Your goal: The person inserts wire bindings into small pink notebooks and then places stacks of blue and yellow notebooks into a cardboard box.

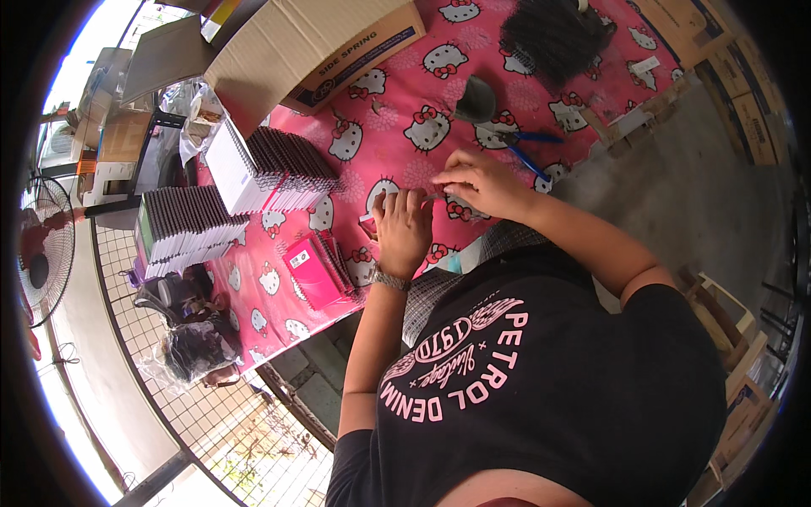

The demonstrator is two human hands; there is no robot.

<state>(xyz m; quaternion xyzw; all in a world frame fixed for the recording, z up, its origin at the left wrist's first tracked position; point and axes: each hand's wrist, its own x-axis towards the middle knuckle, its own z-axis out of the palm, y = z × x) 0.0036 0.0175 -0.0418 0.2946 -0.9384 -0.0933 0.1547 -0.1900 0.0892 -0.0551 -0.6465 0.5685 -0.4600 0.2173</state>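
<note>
My left hand [402, 230], with a watch at the wrist, is closed with its fingers curled down over a small pink, white-edged piece [368, 226] at the table's near edge. Most of that piece is hidden under the hand. Just to the right, my right hand [486, 186] has thumb and fingers pinched together close to the left fingertips. Something thin and pale shows between the two hands, too small to name. Left of my left hand lies a small stack of pink spiral notebooks [314, 275]. Pliers with blue handles [530, 157] rest beyond my right hand.
Two stacks of spiral notebooks, one taller [274, 169] and one lower [186, 224], stand at left. Behind is an open cardboard box [338, 51]. A dark curved object [476, 100] and a bundle of black coils [553, 42] lie on the pink patterned tablecloth [363, 139]. A fan [46, 249] stands far left.
</note>
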